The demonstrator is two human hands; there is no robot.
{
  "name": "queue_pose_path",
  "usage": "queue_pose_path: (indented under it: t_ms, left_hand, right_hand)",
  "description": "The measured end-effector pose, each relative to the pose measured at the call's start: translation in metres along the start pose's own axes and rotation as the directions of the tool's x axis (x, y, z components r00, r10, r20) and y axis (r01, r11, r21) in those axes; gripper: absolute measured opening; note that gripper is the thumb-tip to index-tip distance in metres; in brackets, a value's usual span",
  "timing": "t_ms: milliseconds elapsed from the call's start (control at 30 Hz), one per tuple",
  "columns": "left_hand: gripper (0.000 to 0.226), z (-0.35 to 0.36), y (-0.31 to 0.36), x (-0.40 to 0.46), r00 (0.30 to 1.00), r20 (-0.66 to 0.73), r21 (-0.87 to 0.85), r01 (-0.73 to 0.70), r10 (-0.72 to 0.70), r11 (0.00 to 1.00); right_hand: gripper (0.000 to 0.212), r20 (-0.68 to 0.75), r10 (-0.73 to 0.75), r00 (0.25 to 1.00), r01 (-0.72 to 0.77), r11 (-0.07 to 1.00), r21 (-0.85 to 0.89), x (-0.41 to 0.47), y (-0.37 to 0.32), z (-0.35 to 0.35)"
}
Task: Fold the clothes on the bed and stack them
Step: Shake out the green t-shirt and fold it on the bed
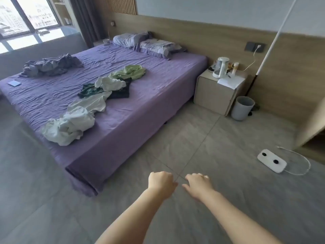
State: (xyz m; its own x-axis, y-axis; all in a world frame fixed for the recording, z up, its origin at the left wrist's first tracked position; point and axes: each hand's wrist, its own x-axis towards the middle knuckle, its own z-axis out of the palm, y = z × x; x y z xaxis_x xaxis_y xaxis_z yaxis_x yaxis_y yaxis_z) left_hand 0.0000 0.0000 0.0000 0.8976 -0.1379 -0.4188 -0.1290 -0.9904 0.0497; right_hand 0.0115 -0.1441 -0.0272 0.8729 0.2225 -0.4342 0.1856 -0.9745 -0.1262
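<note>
Purple-sheeted bed [140, 95] strewn with unfolded clothes [98, 95] in a loose line down its middle: crumpled white pieces [70, 125] nearest the foot, a dark green garment [88, 90] and a black one [121, 91] beyond, another white piece [110, 83], then a light green top [131, 72] farthest up. Grey bundle of bedding [51, 65] heaped at the far side, two pillows [146, 42] at the headboard. Both bare arms stretched forward over the grey tiled floor [219, 138], well short of the bed: left hand [161, 181] curled into a loose fist, right hand [197, 184] with fingers [189, 176] bent under, neither grasping anything. Bedside cabinet [214, 92] with a white kettle [220, 67] and papers [230, 81], a pale bin [242, 107] beside it.
</note>
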Motion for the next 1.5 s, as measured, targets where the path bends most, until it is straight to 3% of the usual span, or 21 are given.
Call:
queue_pose_path:
  t_ms: [333, 1100, 1500]
  left_hand:
    - [0.036, -0.015, -0.005, 0.054, 0.999, 0.018, 0.029, 0.026, -0.027, 0.999]
    - [0.044, -0.096, -0.076, 0.27, 0.982, 0.095, 0.151, -0.177, 0.164, 0.973]
    - [0.042, -0.14, -0.042, 0.39, 0.993, 0.105, 0.097, -0.055, 0.045, 0.994]
  right_hand:
    - [0.038, -0.007, 0.017, 1.0, -0.016, 0.998, 0.065, 0.057, 0.027, -0.016]
    - [0.036, -0.015, 0.165, 0.986, -0.162, 0.981, 0.102, 0.244, 0.038, -0.103]
    - [0.037, 0.03, 0.016, 0.999, -0.017, 0.999, 0.04, 0.358, 0.106, -0.163]
